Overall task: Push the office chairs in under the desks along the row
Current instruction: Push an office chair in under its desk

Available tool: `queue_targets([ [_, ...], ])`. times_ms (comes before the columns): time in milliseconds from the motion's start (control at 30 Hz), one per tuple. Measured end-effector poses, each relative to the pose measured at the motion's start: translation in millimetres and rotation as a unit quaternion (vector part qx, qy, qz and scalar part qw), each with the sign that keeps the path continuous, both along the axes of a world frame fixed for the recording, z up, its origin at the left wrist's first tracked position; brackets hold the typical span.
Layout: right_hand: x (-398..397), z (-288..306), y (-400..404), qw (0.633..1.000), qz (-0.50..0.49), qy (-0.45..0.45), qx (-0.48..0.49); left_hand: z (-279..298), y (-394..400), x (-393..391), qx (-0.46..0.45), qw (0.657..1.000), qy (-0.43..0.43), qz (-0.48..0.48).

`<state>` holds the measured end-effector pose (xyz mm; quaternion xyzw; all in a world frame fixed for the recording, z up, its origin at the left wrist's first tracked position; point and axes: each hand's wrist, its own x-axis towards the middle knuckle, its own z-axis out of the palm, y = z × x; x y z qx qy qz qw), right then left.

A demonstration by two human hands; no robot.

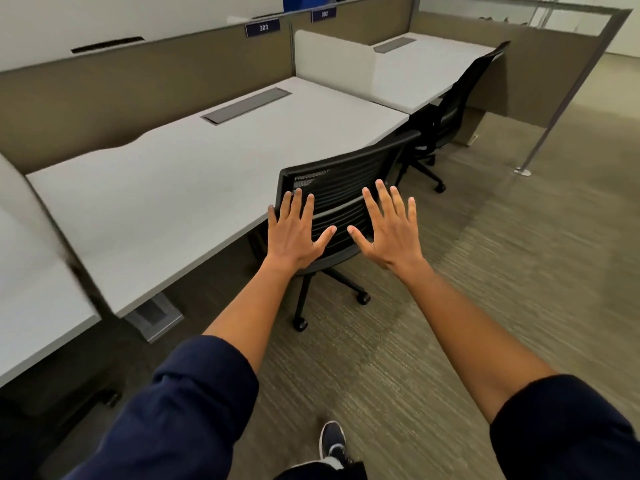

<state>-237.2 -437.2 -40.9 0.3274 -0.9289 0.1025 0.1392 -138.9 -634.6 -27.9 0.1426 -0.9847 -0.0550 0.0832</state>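
A black mesh-backed office chair (341, 178) stands at the front edge of the middle grey desk (194, 168), its seat tucked under the top. My left hand (294, 233) and my right hand (388, 230) are stretched out in front of its backrest, fingers spread and palms toward it; whether they touch the mesh I cannot tell. A second black office chair (453, 109) sits further along the row, pushed in at the far desk (419, 74).
Brown partition panels with number plates 303 (264, 27) and 302 run behind the desks. A white divider (332, 64) separates the two desks. Another desk (31, 306) lies at the left. A metal post (550, 123) stands on the carpet at right. My shoe (332, 441) shows below.
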Motion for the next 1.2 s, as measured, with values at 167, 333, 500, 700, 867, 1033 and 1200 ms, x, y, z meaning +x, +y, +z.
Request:
queue_targets([
  [167, -92, 12, -17, 1.0, 0.017, 0.001, 0.012, 11, -15, -82, -0.006, 1.0, 0.002, 0.026],
  [333, -177, 19, -34, 0.999, 0.036, -0.005, 0.019, 19, -31, -146, -0.018, 0.998, -0.004, 0.066],
  [500, -259, 14, -49, 0.996, 0.085, -0.011, 0.034, 17, -44, -199, -0.012, 0.991, -0.009, 0.131],
  [700, -338, 11, -54, 0.982, 0.171, -0.002, 0.084, 8, -35, -226, -0.022, 0.972, -0.029, 0.234],
  [867, -370, 12, -56, 0.966, 0.243, 0.017, 0.091, 9, -20, -233, -0.05, 0.96, -0.04, 0.272],
  [1033, -389, 12, -51, 0.96, 0.267, 0.026, 0.083, 7, 2, -238, -0.051, 0.952, -0.027, 0.3],
  [1200, -401, 7, -38, 0.957, 0.281, 0.027, 0.071, 1, 30, -238, -0.056, 0.948, -0.02, 0.314],
])
